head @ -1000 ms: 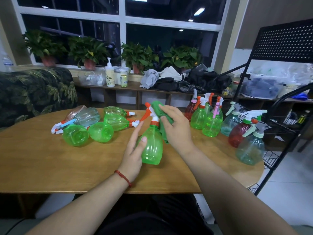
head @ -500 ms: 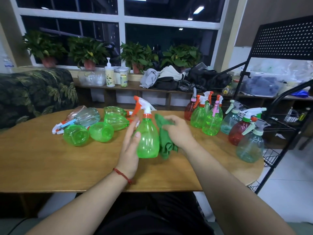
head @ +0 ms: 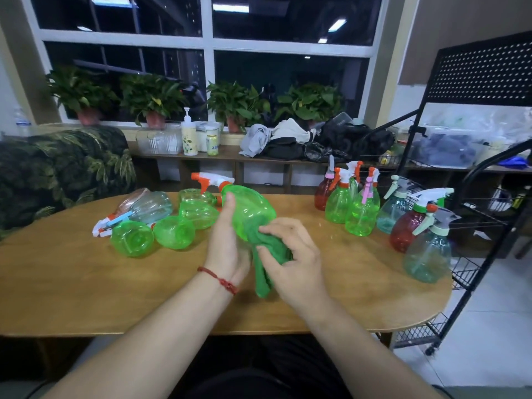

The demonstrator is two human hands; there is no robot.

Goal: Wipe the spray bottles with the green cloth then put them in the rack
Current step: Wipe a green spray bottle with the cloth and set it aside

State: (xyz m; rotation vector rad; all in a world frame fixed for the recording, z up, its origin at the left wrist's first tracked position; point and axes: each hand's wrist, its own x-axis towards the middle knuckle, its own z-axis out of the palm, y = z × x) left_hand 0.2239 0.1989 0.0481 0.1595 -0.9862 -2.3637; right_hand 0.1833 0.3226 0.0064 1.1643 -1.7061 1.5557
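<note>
The green spray bottle [head: 250,209] has tipped from upright to lying back, nozzle beyond the left hand [head: 227,250] fingertips; the green cloth [head: 263,273] has slid from the trigger down the side to the base, now bunched under the right hand [head: 293,260] fingers.

Head-worn view, forward-down, close over table [head: 72,283]

1. We see the green spray bottle [head: 250,210] tipped over, its orange-and-white trigger pointing far-left.
2. The green cloth [head: 263,266] is bunched against its base.
3. We've got lying bottles [head: 172,231] at left and upright bottles [head: 362,214] at right, beside the black rack [head: 483,73].
</note>
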